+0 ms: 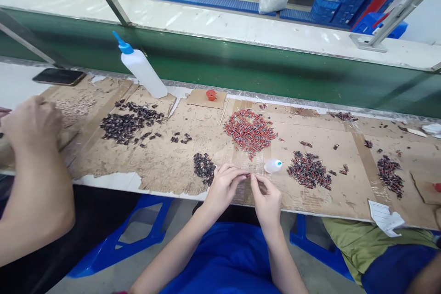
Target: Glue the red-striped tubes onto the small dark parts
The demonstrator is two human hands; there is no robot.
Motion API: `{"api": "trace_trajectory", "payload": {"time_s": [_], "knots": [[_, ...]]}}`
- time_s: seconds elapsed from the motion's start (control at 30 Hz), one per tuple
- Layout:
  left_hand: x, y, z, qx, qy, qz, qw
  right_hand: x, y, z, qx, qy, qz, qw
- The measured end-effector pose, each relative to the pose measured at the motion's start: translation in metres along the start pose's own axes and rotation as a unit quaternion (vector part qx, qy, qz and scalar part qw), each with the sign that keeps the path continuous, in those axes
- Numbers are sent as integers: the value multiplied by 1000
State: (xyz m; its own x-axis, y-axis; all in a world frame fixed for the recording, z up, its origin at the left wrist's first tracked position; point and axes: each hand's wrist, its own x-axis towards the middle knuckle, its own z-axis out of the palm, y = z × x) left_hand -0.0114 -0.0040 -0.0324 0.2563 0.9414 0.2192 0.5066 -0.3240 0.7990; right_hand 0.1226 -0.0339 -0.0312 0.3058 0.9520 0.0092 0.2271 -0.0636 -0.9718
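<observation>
My left hand (pixel 223 189) and my right hand (pixel 267 197) meet fingertip to fingertip above the cardboard near its front edge. Pinched between them is a small red and dark part (pixel 248 175), mostly covered by the fingers. Left of my left hand lies a pile of small black parts (pixel 204 168). Just beyond my hands spreads a heap of small red parts (pixel 251 132). A small white dropper bottle (pixel 273 166) with a blue tip lies beside my right hand. Further right is a pile of red and black parts (pixel 309 170).
A tall white squeeze bottle (pixel 144 72) stands at the back left near another black pile (pixel 124 124). Behind the middle sits a red cup (pixel 211 95). A co-worker's hand (pixel 32 121) works at far left; another person sits at right. A green belt (pixel 220 62) runs behind.
</observation>
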Motion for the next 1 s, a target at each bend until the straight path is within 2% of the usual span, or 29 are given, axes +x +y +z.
{"api": "trace_trajectory", "payload": {"time_s": [0.3,0.5,0.67,1.0], "knots": [[2,8,-7,-63,22,23,997,1,-7,-3,101,-57,64,991],[3,10,-12,-126,-2,-10,992,-5,-8,-1,52,-23,8,998],[3,13,-16,-148,-15,-29,988,-6,-8,-2,23,-25,-31,999],[2,18,-13,-149,-8,-69,986,-4,-6,-3,53,-57,-16,997]]}}
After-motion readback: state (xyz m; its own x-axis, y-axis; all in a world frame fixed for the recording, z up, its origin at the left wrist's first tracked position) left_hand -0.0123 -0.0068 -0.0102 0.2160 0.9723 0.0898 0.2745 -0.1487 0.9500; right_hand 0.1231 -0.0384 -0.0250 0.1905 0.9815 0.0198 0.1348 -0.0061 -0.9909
